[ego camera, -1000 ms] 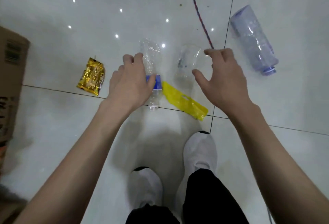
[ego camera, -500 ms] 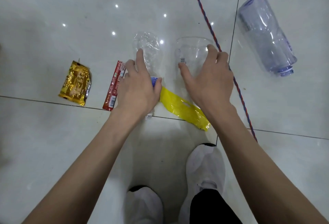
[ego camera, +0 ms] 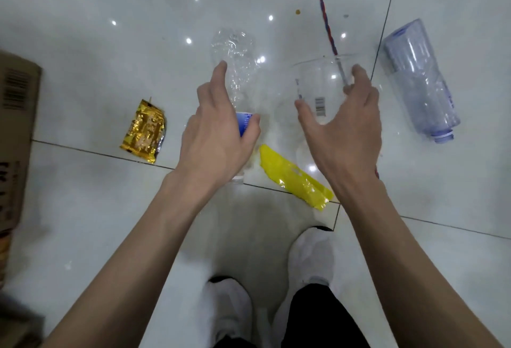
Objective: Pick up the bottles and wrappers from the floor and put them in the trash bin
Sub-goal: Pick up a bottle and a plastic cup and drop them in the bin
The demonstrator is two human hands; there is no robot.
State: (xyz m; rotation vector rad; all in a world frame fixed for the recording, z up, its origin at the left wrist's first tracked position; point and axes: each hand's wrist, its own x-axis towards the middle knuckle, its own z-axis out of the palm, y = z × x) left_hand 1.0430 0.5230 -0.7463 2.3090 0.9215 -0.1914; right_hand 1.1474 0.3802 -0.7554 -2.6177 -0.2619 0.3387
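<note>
Single head-worn wide-angle view, facing steeply down, close above tiled floor (ego camera: pixel 83 237).

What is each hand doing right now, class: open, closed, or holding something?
Left hand: closed round the crumpled bottle.
Right hand: closed round the clear cup.

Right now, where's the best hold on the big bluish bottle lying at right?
Likely the narrow neck, coming from above: the big bluish bottle lies on its side, neck end toward the person, and its body looks too wide to span.
</note>
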